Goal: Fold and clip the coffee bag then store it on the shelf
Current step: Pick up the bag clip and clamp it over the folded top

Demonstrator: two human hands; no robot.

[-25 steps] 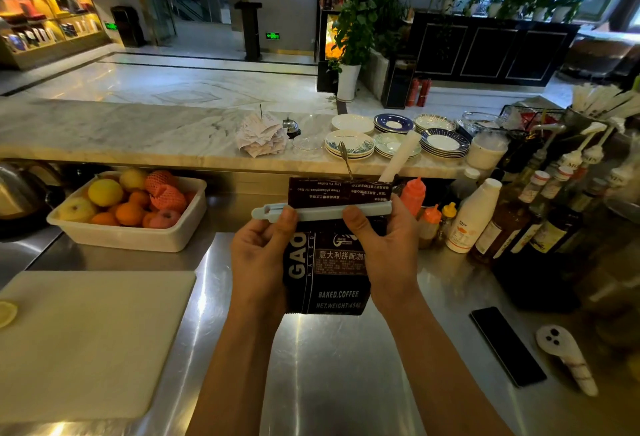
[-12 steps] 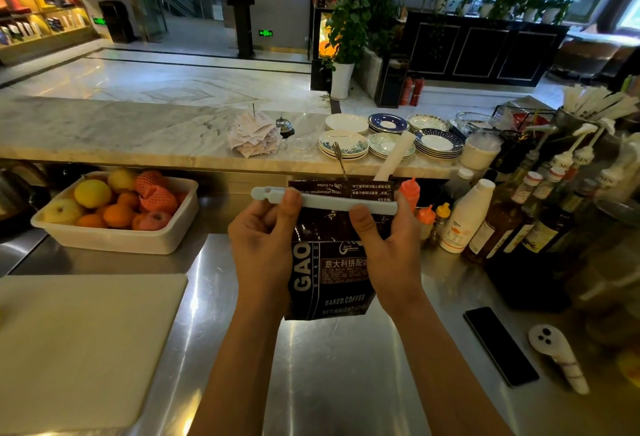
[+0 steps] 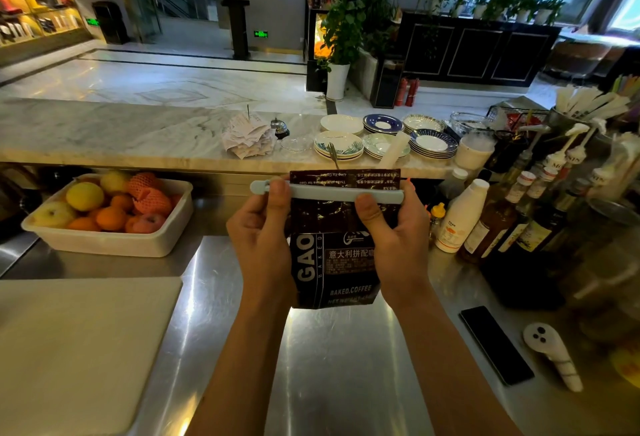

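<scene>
A dark coffee bag (image 3: pixel 341 262) printed "GAO" and "BAKED.COFFEE" stands upright above the steel counter (image 3: pixel 339 349), its top folded over. A long pale blue clip (image 3: pixel 325 192) lies across the fold, level from side to side. My left hand (image 3: pixel 261 238) grips the bag's left side with its thumb pressed on the clip near its left end. My right hand (image 3: pixel 394 231) holds the bag's right side, thumb pressed on the clip near its right end. No shelf is recognisable in view.
A white tray of fruit (image 3: pixel 114 241) sits at the left, a pale cutting board (image 3: pixel 69 349) in front of it. Sauce and syrup bottles (image 3: pixel 485 221) crowd the right. A black phone (image 3: pixel 495 344) and white handle (image 3: pixel 554 356) lie at right. Stacked plates (image 3: pixel 384 141) stand on the marble bar.
Both hands raised the bag and clip slightly. The clip, tilted half a second ago, now lies level across the fold, with both thumbs pressing it.
</scene>
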